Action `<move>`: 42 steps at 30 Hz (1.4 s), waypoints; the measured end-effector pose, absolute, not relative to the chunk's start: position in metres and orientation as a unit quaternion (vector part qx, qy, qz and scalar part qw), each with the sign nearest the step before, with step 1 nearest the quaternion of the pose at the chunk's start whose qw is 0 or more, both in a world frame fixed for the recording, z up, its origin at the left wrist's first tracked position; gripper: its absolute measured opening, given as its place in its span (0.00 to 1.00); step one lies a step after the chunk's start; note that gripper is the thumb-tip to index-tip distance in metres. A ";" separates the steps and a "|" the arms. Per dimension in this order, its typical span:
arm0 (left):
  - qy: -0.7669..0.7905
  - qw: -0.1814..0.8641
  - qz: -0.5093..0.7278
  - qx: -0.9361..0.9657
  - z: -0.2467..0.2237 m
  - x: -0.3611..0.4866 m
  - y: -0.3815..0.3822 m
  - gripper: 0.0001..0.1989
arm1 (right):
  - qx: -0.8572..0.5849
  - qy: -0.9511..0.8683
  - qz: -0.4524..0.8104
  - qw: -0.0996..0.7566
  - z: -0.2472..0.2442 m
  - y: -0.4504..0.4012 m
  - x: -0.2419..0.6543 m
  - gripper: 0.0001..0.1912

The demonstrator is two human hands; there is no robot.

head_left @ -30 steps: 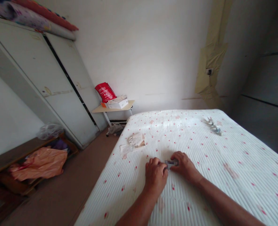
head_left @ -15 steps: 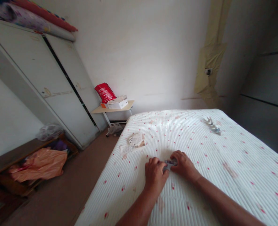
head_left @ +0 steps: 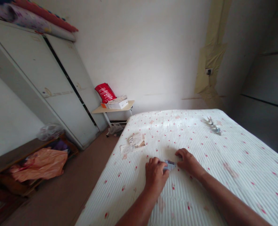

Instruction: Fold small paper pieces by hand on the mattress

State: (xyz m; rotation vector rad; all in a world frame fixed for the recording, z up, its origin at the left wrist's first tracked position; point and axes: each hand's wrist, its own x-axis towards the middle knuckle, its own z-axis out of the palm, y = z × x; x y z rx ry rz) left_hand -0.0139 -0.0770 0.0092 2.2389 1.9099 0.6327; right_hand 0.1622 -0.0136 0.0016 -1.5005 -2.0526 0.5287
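Observation:
A small grey-blue printed piece (head_left: 170,164) with a dark band along its top edge lies at the mattress surface between my hands; it looks like paper or card. My left hand (head_left: 156,172) grips its left end between thumb and fingers. Just to the right of the piece, my right hand (head_left: 188,162) is apart from it, fingers spread and curved with nothing in them. Beyond my left hand lie printed paper scraps (head_left: 136,142). Both hands are over the white mattress (head_left: 172,201) with its red-dotted pattern.
A curled paper strip (head_left: 212,126) lies toward the mattress's far right. Past the left edge stands a small table (head_left: 98,110) with a red bag (head_left: 105,92) and a white box (head_left: 119,104). A wardrobe (head_left: 56,84) and an orange plastic bag (head_left: 40,164) are at the left.
My right hand has let go of the printed piece and moved right and slightly away, showing more of its right end. My left hand stays in place on it.

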 end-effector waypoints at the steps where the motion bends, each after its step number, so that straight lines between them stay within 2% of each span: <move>1: 0.632 0.067 0.208 0.743 0.010 -0.014 -0.077 0.08 | -0.557 -0.759 0.198 0.272 0.001 -0.013 0.163 0.16; 5: 0.620 0.074 0.217 0.751 0.008 -0.017 -0.076 0.08 | -0.557 -0.747 0.217 0.291 -0.001 -0.010 0.169 0.14; 11: 0.575 0.068 0.236 0.780 0.007 -0.023 -0.062 0.08 | -0.466 -0.722 0.316 0.402 0.007 -0.024 0.170 0.08; 14: 0.555 0.073 0.242 0.793 0.008 -0.025 -0.055 0.09 | -0.413 -0.767 0.323 0.370 0.012 -0.034 0.164 0.10; 18: 0.560 0.105 0.246 0.784 0.008 -0.028 -0.049 0.10 | -0.404 -0.829 0.261 0.284 0.013 -0.038 0.157 0.11; 20: 0.572 0.115 0.249 0.773 0.008 -0.027 -0.048 0.11 | -0.413 -0.835 0.246 0.268 0.012 -0.036 0.155 0.12; 26: 0.628 0.103 0.244 0.732 0.009 -0.014 -0.051 0.06 | -0.442 -0.818 0.250 0.270 0.012 -0.032 0.154 0.13; 42: 0.662 0.115 0.218 0.708 0.017 -0.011 -0.050 0.08 | -0.445 -0.809 0.262 0.279 0.014 -0.033 0.154 0.11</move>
